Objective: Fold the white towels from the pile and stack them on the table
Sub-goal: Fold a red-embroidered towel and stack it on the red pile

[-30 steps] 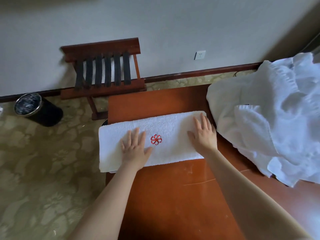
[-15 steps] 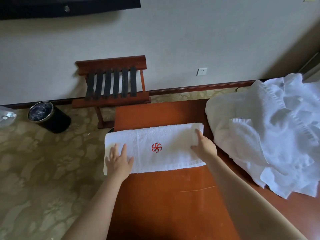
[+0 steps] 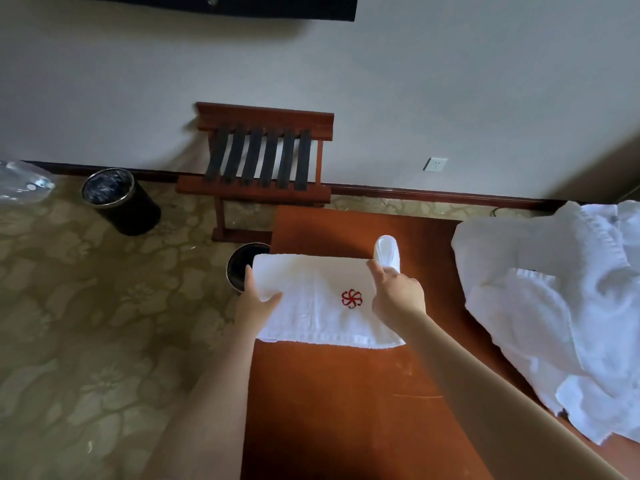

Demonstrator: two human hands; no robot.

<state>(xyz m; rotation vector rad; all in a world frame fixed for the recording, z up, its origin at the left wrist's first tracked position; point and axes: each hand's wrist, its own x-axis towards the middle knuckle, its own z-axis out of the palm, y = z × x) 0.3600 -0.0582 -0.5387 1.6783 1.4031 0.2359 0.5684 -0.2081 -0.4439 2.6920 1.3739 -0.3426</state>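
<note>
Two hands work one white towel [image 3: 311, 317], which lies as a long folded strip across the far left end of the tabletop [image 3: 346, 410], its left end reaching the table's edge. The left hand [image 3: 258, 306] grasps that left end. Its thumb lies on top and its fingers [image 3: 249, 277] run along and under the edge, so the cloth is pinched between them. This reads as an anchor, holding the strip flat and square while the other end is handled. The right hand [image 3: 398, 296] grasps the right end, fingers curled round the cloth, and holds it raised off the wood. A rounded loop of towel stands up just beyond the knuckles. Lifting the end that way suits carrying it over toward the left to halve the strip, which I judge to be the step in hand. The red emblem [image 3: 352, 298] sits face up between the two hands, nearer the right one, and a fold to the left would likely cover it.

The pile [image 3: 554, 306] of loose white towels lies heaped on the right side of the tabletop, apart from the towel being folded and out of its way. No finished stack shows on the wood, so the task looks to be early.
</note>
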